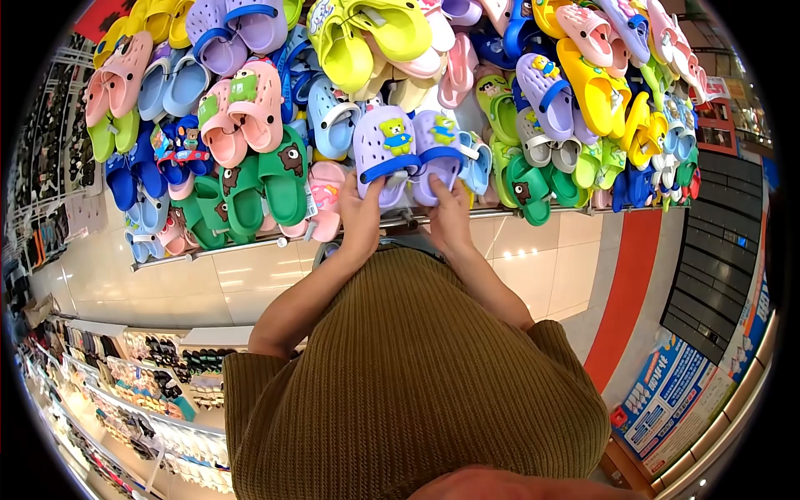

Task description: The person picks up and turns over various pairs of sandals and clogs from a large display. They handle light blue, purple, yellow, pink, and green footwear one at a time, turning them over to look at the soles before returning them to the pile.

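A pair of lavender clogs with yellow bear charms and blue straps is between my hands at the front of a shoe display. My left hand is closed on the heel end of the left lavender clog. The heel of the right lavender clog is gripped by my right hand, thumb on the sole. Their toes point away from me. Pink clogs lie to the left of my left hand, and a light blue clog sits just beyond the right lavender one.
Rows of colourful clogs surround them, including green slippers and a yellow clog. A metal rail runs along the display's near edge. Behind me stand shoe shelves; a red floor stripe lies to the right.
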{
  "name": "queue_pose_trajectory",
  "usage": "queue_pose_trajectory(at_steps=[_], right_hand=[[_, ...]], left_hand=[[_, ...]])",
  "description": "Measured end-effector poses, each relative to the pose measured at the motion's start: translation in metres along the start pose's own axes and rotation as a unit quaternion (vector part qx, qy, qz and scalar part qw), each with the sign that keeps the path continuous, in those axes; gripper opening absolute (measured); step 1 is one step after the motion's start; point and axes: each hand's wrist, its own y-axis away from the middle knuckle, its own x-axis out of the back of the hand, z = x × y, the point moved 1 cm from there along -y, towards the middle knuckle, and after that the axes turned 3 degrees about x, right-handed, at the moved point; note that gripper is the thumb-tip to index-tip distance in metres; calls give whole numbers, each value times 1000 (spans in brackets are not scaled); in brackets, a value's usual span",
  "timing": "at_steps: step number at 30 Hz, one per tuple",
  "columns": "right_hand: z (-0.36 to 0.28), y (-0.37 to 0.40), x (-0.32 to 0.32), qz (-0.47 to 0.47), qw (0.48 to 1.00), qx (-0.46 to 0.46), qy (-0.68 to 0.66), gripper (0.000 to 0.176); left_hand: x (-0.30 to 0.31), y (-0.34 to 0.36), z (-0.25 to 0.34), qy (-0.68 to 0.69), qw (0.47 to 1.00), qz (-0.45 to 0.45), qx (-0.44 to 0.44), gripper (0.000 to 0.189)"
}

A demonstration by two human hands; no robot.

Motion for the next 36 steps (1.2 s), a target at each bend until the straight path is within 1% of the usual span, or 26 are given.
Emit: queue_pose_trajectory(at_steps=[1, 4, 5, 8, 9, 12, 13, 14, 15, 16, 18, 19, 20, 22, 23, 24, 26, 27, 28, 29, 30, 32, 34, 35, 36], right_hand=[[-2, -3, 0, -5, 999, 22, -25, 28], [-17, 6, -19, 39, 996, 16, -80, 27], [-17, 8, -23, 49, 993, -12, -108, 36], [-4, 2, -15, 41, 981, -74, -175, 35], [-2, 2, -15, 45, 981, -71, -177, 34], [7, -5, -5, 20, 986, -32, -161, 34], [6, -9, -2, 17, 987, -24, -161, 38], [2, -9, 3, 4, 989, -42, -139, 39], [-5, -9, 8, -10, 991, -60, -118, 39], [-12, -8, 10, -24, 992, -78, -96, 40], [-23, -3, 7, -59, 995, -66, -37, 45], [-28, -3, 7, -80, 995, -63, -13, 46], [-31, -1, 5, -101, 993, -61, 11, 47], [-33, 1, 0, -119, 990, -64, 49, 49], [-32, 1, 1, -119, 988, -64, 75, 48], [-30, 1, 1, -118, 986, -63, 102, 47], [-28, 4, -4, -111, 982, -57, 138, 40], [-28, 8, -7, -108, 980, -61, 156, 37], [-26, 10, -9, -105, 977, -64, 175, 35], [-18, 12, -9, -107, 975, -24, 196, 24], [-15, 15, -11, -101, 973, -22, 209, 23], [-13, 21, -12, -91, 967, -17, 236, 22], [-15, 24, -13, -113, 968, -26, 221, 27], [-19, 26, -14, -120, 968, -38, 217, 29], [-23, 28, -16, -127, 968, -49, 212, 30]], left_hand=[[2, -3, -3, 22, 999, -21, 28, 38], [-8, 7, 1, -11, 997, -28, 74, 41], [-14, 11, 1, -16, 997, -37, 69, 51], [-15, 14, 0, -92, 992, -89, 21, 64], [-14, 16, 4, -134, 985, -108, 31, 65], [-10, 17, 13, -174, 969, -172, 13, 64], [-4, 12, 16, -172, 963, -193, 71, 62], [6, 4, 23, -211, 950, -213, 86, 60], [14, -5, 21, -105, 970, -183, 124, 57], [14, -11, 26, 2, 976, -149, 160, 55], [13, -24, 47, 51, 981, -71, 172, 62], [20, -35, 52, 61, 976, -92, 188, 59], [26, -42, 56, 83, 969, -117, 200, 60], [37, -48, 59, 64, 958, -116, 256, 59], [42, -50, 59, 14, 958, -107, 267, 56], [49, -57, 58, -41, 955, -168, 242, 53], [61, -57, 49, -86, 946, -196, 243, 55], [66, -57, 49, -144, 931, -195, 274, 61], [56, -48, 55, -193, 935, -176, 238, 63], [43, -37, 59, -242, 936, -158, 200, 66], [34, -30, 61, -291, 933, -139, 162, 68], [34, -30, 52, -243, 949, -143, 141, 69], [35, -30, 44, -195, 963, -143, 120, 67], [34, -31, 40, -184, 966, -137, 118, 64], [30, -30, 43, -175, 966, -129, 142, 63]])
